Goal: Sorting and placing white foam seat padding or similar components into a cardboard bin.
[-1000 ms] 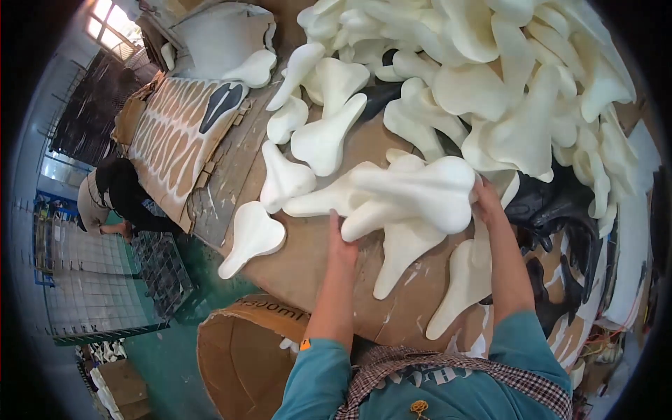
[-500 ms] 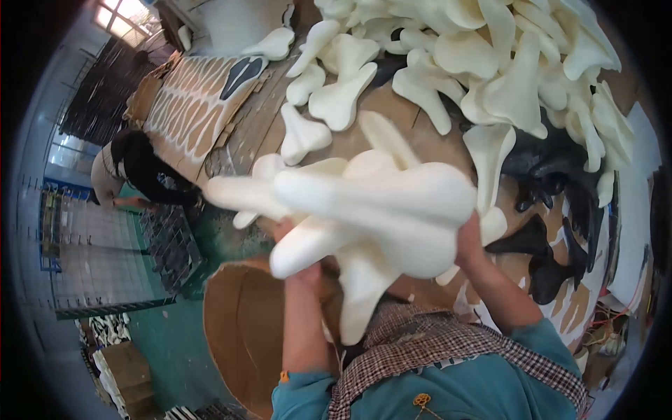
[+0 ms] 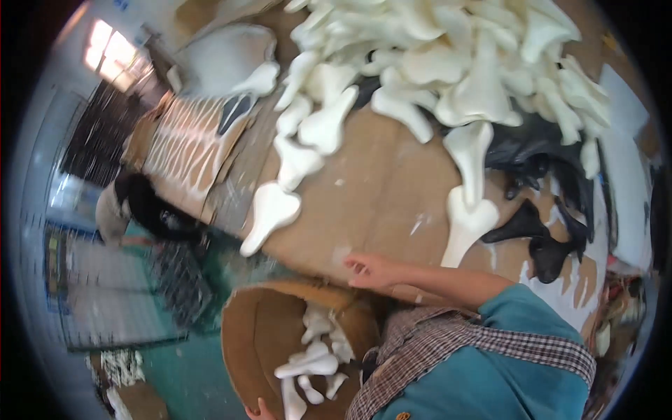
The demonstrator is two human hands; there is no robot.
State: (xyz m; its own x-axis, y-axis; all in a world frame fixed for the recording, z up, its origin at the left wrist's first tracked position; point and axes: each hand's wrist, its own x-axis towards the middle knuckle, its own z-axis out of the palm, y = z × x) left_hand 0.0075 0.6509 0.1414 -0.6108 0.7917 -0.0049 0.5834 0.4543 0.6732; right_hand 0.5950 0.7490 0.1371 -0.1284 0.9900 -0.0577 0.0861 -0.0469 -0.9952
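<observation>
My right hand (image 3: 367, 271) hovers by the near edge of the cardboard-covered table (image 3: 364, 203), its fingers loosely bent and apart, with nothing in them. Low in the picture, my left hand (image 3: 260, 410) shows only partly, at the rim of a big cardboard box (image 3: 241, 336); its visible fingers are spread and hold nothing I can see. Inside that box lie several cream-white foam bicycle saddle pads (image 3: 311, 360). Two more pads rest near my right arm, one a broad-ended saddle pad (image 3: 470, 213). Another saddle pad (image 3: 273, 210) lies at the table's left edge.
A large heap of white saddle pads (image 3: 448, 56) covers the table's far side. Black saddle-shaped pieces (image 3: 549, 259) lie at the right. A white-streaked cardboard sheet (image 3: 185, 140) is at far left, where another person (image 3: 143, 210) bends over a dark rack (image 3: 178, 280).
The bunch of white pads that both hands held has left them, and pads now lie in the box. My left hand went down to the box; my right drew back toward the table edge.
</observation>
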